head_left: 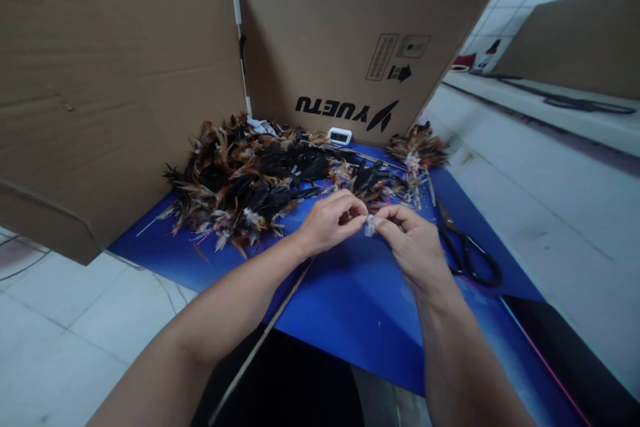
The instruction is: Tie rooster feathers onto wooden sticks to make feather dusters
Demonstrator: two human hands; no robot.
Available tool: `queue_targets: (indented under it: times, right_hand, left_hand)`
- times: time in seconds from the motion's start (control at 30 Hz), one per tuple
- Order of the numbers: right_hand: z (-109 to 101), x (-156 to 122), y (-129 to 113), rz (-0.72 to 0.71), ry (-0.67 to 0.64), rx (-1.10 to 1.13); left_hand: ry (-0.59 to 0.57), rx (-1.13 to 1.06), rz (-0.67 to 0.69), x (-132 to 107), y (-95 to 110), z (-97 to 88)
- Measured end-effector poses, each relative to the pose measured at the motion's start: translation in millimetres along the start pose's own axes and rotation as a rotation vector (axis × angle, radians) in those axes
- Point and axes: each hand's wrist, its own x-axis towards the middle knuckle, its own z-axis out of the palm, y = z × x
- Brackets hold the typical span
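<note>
Over the blue sheet (350, 307) that covers the surface in front of you, your two hands meet at the middle of the view. Your left hand (327, 220) has its fingers curled inward, thumb and forefinger pinched on a small clear piece (369, 225), seemingly plastic or tape, and your right hand (413, 240) pinches the same piece from the other side, so that the fingertips of both hands touch it and nearly touch each other. What exactly the piece is cannot be told at this size. A thin stick (265, 337) runs from under your left wrist down toward the lower edge, slanting across the blue sheet. Just beyond your hands lies a wide heap of dark feathers (250, 180), black and brown with pale tips, spread over the far part of the sheet and reaching close to your left knuckles. A smaller feather bundle (417, 147) lies to the right of the heap, near the cardboard. Black-handled scissors (465, 247) rest on the sheet just to the right of your right hand, apart from it, blades pointing away from you. A small white device with a dark screen (339, 136) sits at the foot of the cardboard panel (350, 33) printed with inverted black lettering, and a second cardboard panel (110, 80) stands to the left.
</note>
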Motion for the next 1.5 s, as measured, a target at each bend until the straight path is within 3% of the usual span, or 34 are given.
queue_targets:
  times: [0.4,0.9,1.07,1.3,1.5]
  right_hand:
    - [-3.1,1.0,2.0,-0.084,-0.015,-0.138]
    - [-1.8,0.9,0.7,0.030,0.049,0.115]
    - [-2.3,0.0,-0.4,0.030,0.030,0.108]
    - [-3.4,0.3,2.9,-0.062,-0.011,-0.076]
    - [-3.6,0.4,1.4,-0.009,0.017,-0.011]
  left_hand:
    - [-0.042,0.014,0.025,-0.4,-1.2,0.1]
    - [-0.008,-0.049,-0.031,2.1,0.1,-3.7]
    - [-0.012,-0.043,-0.013,1.9,0.0,-3.2]
    - [-0.021,-0.030,0.060,0.7,-1.3,-0.8]
    - [-0.013,-0.027,0.063,1.2,-1.4,-1.6]
